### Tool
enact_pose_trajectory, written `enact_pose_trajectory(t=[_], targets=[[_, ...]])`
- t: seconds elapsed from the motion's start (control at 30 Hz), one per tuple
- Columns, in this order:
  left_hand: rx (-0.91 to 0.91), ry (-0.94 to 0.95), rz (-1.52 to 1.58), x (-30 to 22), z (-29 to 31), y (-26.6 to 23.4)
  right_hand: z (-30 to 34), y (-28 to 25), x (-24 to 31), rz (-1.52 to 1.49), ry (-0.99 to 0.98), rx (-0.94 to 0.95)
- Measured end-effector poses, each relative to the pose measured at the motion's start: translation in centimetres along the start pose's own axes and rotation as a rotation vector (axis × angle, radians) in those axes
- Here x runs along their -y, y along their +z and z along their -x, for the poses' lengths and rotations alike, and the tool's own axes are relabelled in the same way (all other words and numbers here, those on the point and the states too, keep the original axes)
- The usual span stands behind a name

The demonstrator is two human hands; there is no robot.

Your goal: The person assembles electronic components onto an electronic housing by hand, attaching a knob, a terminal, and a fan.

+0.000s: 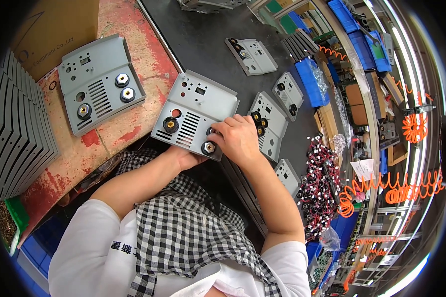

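A grey sheet-metal panel point(210, 103) with slots and round holes is in front of me, tilted across the bench's edge. My left hand point(186, 159) holds it from below, its fingers hidden under the metal. Closed, my right hand point(237, 140) pinches a dark round fitting point(210, 131) at the panel's right side, partly covered by the fingers. Just below those fingertips sits a socket with a silver hex nut point(208, 147). A black round socket with a brass centre point(171, 124) is at the panel's left.
Another panel point(101, 79) with nutted sockets lies on the worn red board at left, beside a stack of panels point(17, 128) and a cardboard box point(59, 29). Several panels point(252, 57) lie on the dark belt. A heap of red and black wires point(322, 193) is at right.
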State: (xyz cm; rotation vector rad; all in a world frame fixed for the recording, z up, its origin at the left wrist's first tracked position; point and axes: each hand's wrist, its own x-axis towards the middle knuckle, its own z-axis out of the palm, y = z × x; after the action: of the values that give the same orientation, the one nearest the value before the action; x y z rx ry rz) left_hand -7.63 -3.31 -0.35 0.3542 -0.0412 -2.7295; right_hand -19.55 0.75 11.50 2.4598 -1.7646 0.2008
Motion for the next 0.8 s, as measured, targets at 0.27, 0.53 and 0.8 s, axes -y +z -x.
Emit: enact_pose_trajectory(t=[0.27,0.53,0.8], targets=[[0.012,-0.002,0.056,0.2,-0.3,0.2,-0.2,0.3,0.0,0.25,0.261,-0.23],[0.029,0.023,0.054,0.0,-0.5,-0.1,0.1,-4.0,2.1,-0.237,0.606,0.201],[0.025,-0.003,0.06,-0.1,0.0,0.2,-0.7,-2.2,2.7,-0.317,0.612,0.08]])
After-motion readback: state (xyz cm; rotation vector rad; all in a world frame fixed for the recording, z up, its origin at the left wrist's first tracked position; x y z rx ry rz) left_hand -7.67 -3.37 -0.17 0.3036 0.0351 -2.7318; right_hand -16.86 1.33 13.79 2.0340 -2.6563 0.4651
